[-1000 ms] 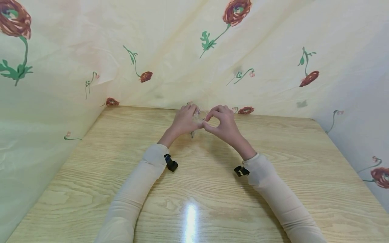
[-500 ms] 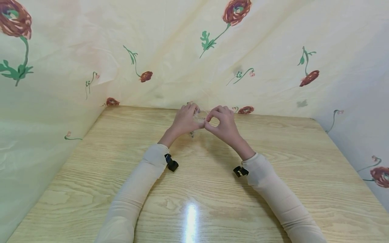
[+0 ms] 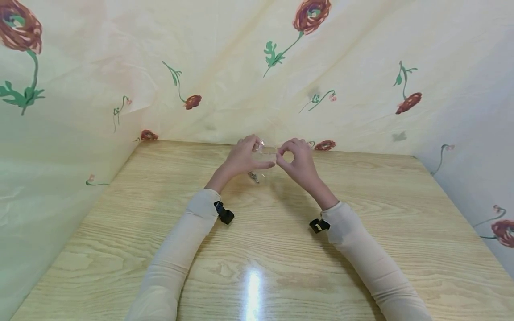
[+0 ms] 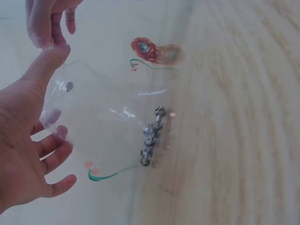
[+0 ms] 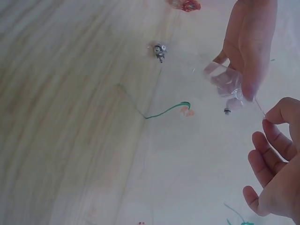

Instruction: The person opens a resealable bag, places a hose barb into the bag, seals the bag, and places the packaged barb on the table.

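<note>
A clear plastic bag (image 3: pixel 265 156) hangs between my hands near the back of the table. Several small shiny metal pieces (image 4: pixel 151 140), like little screws or nuts, lie bunched along its bottom; a lone metal piece (image 4: pixel 70 86) sits higher, near the left fingers. My left hand (image 3: pixel 242 158) holds the bag at its upper left, thumb stretched toward the right hand and fingers showing through the film. Between thumb and forefinger, my right hand (image 3: pixel 299 161) pinches the bag's edge, pulled into a thin line in the right wrist view.
The wood-grain table (image 3: pixel 265 240) runs back to a pale flowered sheet (image 3: pixel 237 89), which rises close behind the hands. Black straps (image 3: pixel 225 214) sit on both sleeved wrists.
The hands have drawn slightly apart, the left one a little leftward and the right one rightward. The left thumb tip now stands away from the right fingertips, and the bag's edge is stretched between them.
</note>
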Demonstrator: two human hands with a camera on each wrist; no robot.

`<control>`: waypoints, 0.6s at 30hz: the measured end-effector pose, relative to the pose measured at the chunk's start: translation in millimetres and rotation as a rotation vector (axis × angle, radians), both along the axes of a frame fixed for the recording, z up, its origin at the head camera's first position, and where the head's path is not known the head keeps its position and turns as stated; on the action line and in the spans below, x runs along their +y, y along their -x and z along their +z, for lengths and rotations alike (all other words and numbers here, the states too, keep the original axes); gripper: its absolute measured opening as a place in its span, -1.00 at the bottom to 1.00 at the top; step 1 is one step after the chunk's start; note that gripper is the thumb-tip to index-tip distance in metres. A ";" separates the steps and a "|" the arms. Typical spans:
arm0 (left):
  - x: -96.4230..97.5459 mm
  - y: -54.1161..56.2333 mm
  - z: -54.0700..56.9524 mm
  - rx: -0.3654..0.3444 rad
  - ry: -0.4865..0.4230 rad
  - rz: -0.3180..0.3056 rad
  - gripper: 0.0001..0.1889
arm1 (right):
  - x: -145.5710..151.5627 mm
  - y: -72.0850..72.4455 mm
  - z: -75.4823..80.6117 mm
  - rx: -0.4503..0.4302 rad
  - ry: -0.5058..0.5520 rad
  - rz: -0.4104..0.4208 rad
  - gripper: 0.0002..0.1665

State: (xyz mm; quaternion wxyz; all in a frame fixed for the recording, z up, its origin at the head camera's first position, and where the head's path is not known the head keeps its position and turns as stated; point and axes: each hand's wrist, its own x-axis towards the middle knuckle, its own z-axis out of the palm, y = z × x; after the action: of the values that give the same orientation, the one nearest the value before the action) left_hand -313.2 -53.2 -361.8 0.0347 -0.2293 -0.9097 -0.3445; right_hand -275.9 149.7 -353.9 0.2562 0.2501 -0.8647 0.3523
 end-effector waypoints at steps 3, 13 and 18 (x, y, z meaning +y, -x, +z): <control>-3.7 2.3 2.0 -0.022 -0.035 -0.030 -0.33 | 4.9 4.0 0.7 0.017 0.012 0.006 -0.95; -16.2 9.1 14.6 -0.066 -0.241 -0.174 -0.56 | 21.0 15.4 3.1 -0.031 0.085 0.090 -0.92; -22.8 8.3 23.1 -0.065 -0.217 -0.197 -0.70 | 25.4 18.9 2.8 -0.085 0.096 0.118 -0.91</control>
State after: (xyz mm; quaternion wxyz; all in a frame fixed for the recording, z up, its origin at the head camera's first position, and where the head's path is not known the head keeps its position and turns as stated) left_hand -321.6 -76.1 -338.7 -0.0042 -0.3012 -0.8407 -0.4500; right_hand -294.8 175.1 -351.1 0.2099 0.2728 -0.8406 0.4182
